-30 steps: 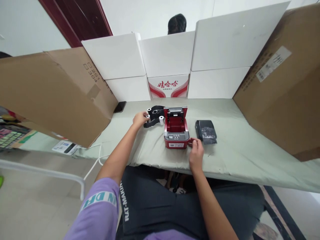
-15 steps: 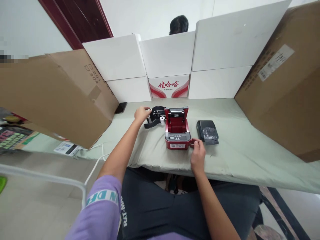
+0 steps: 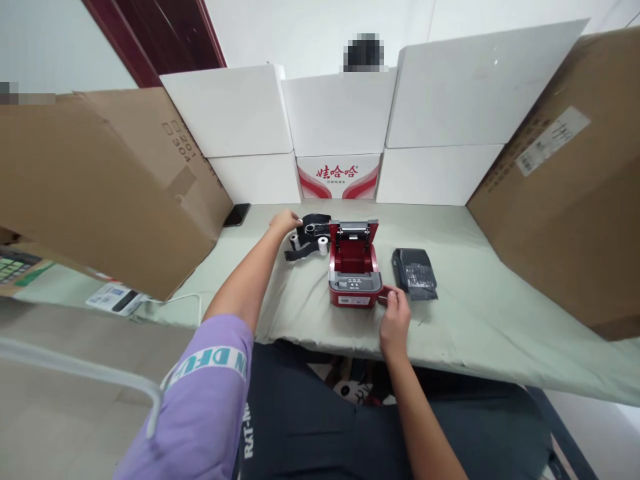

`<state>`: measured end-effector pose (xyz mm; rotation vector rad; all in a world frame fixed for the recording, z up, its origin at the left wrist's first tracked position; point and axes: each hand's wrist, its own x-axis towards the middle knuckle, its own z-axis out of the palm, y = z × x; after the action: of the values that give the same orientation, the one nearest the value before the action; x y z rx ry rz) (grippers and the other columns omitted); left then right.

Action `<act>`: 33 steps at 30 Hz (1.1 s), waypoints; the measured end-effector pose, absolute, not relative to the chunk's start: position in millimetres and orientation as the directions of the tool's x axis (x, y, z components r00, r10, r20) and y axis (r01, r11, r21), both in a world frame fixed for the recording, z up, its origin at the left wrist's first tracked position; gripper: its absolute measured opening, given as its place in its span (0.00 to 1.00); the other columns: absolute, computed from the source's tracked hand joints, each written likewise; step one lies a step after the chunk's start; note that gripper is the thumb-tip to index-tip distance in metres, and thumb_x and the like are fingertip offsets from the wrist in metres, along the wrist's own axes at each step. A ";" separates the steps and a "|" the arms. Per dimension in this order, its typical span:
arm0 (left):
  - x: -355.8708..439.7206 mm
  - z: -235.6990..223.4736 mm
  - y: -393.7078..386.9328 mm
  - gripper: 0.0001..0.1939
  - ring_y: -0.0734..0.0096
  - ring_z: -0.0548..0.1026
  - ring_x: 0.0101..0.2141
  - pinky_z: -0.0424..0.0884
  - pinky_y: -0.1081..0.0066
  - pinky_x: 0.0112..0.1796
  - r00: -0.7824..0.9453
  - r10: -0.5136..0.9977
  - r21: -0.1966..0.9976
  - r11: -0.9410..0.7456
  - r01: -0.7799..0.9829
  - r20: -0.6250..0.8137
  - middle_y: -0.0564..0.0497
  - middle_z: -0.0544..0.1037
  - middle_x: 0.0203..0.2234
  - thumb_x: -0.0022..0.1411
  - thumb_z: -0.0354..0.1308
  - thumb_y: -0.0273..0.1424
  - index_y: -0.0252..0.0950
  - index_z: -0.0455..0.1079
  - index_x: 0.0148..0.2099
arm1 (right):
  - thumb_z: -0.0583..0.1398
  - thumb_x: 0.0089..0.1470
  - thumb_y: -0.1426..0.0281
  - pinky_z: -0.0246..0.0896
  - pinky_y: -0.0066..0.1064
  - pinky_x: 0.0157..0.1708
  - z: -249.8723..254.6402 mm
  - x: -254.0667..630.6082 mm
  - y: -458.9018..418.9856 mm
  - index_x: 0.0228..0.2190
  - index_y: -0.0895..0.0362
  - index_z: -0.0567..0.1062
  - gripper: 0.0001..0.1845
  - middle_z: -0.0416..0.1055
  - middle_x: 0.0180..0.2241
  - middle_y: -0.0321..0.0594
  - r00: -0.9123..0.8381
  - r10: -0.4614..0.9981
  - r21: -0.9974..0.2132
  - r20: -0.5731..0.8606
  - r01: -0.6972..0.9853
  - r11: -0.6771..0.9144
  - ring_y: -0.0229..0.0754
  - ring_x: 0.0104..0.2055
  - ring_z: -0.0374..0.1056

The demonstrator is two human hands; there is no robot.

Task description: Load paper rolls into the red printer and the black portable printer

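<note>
In the middle of the table stands a small red label printer [image 3: 355,293], its lid raised and its red inner bay exposed. My right hand [image 3: 395,323] is at its front right corner, fingers curled against the side. Left of the printer, my left hand [image 3: 284,221] pinches a small white roll, mostly hidden by the fingers. Just below that hand are a white paper roll [image 3: 323,246] and a black strip [image 3: 303,253]. A black pouch-like item [image 3: 316,223] lies behind them, close to the printer.
A black wrapped packet [image 3: 415,273] lies right of the printer. A phone [image 3: 237,215] is at the back left. Cardboard boxes [image 3: 150,193] and white boxes [image 3: 340,110] wall in the table [image 3: 465,293]. Beyond them the top of a person's head [image 3: 364,53] shows.
My view has shifted slightly. The left hand stays near the rolls and has moved a little, showing more of the roll below it. My right hand remains at the printer's corner.
</note>
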<state>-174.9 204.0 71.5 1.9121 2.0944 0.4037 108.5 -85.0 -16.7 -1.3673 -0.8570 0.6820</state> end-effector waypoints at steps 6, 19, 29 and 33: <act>-182.3 64.6 196.1 0.21 0.57 0.80 0.48 0.71 0.69 0.46 -0.003 1.000 0.401 0.000 0.916 0.007 0.48 0.84 0.46 0.49 0.71 0.30 0.44 0.80 0.48 | 0.52 0.63 0.51 0.68 0.42 0.46 -14.0 107.2 -85.7 0.42 0.56 0.74 0.23 0.78 0.42 0.50 0.539 0.835 -0.993 0.113 0.049 0.103 0.49 0.42 0.73; -133.3 137.9 129.1 0.18 0.69 0.80 0.44 0.77 0.72 0.43 -0.385 0.887 0.790 -0.421 -0.446 0.256 0.46 0.81 0.46 0.66 0.62 0.43 0.39 0.73 0.52 | 0.52 0.63 0.51 0.67 0.42 0.46 -16.4 107.8 -85.1 0.42 0.57 0.74 0.24 0.79 0.42 0.50 0.533 0.838 -0.993 0.119 0.040 0.115 0.49 0.42 0.73; -92.4 122.0 27.7 0.24 0.58 0.81 0.46 0.75 0.60 0.52 0.539 0.832 0.988 -0.152 0.001 0.128 0.43 0.84 0.43 0.61 0.66 0.48 0.33 0.78 0.50 | 0.52 0.63 0.51 0.66 0.41 0.45 -19.1 109.3 -83.2 0.41 0.56 0.75 0.23 0.79 0.41 0.50 0.535 0.828 -0.986 0.167 0.110 0.127 0.50 0.42 0.73; -76.5 100.6 45.4 0.21 0.55 0.79 0.50 0.72 0.59 0.54 0.552 0.827 0.807 -0.394 0.440 0.103 0.43 0.82 0.51 0.62 0.65 0.40 0.35 0.77 0.54 | 0.52 0.62 0.51 0.65 0.41 0.45 -19.2 109.1 -82.4 0.41 0.57 0.76 0.24 0.79 0.41 0.50 0.542 0.822 -0.984 0.177 0.118 0.134 0.51 0.43 0.72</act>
<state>-76.5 45.4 100.6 2.0298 1.0177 0.6519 109.1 -82.4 -19.2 -1.3633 -0.8949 0.6239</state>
